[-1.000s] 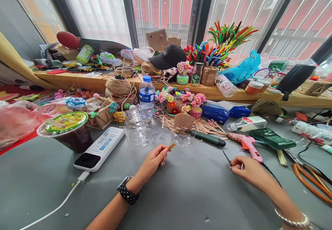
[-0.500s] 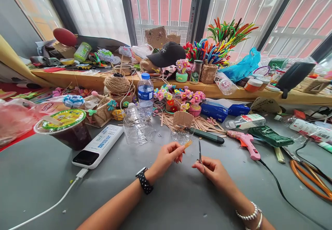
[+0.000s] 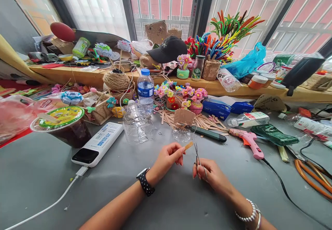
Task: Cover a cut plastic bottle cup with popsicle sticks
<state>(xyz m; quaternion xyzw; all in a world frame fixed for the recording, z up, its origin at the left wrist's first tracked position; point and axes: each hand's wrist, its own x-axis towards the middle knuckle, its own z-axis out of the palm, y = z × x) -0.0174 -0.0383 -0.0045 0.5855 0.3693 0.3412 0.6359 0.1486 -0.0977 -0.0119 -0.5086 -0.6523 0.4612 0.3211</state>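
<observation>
Pinched between the thumb and fingers of my left hand (image 3: pixel 169 159) is a short wooden craft stick (image 3: pixel 189 145), its free end pointing right. My right hand (image 3: pixel 211 173) grips small metal scissors (image 3: pixel 197 155) by the handles. The blades point up, slightly parted, just right of the stick and apart from it. Beyond my hands lies a heap of craft sticks (image 3: pixel 207 122), and in front of it stands a cut clear plastic piece (image 3: pixel 181 132) with a scalloped cardboard piece (image 3: pixel 183 117) at its top.
A dark green utility knife (image 3: pixel 209 134) and a pink glue gun (image 3: pixel 249 143) lie to the right. Cut clear bottle (image 3: pixel 137 124), water bottle (image 3: pixel 145 90), power bank (image 3: pixel 98 145) and lidded drink cup (image 3: pixel 68 130) stand or lie leftward. Orange-handled shears (image 3: pixel 310 180) are at far right.
The scissor blades have parted and tilted left, closer to the stick. My left hand keeps its pinch on the stick. The view has shifted slightly.
</observation>
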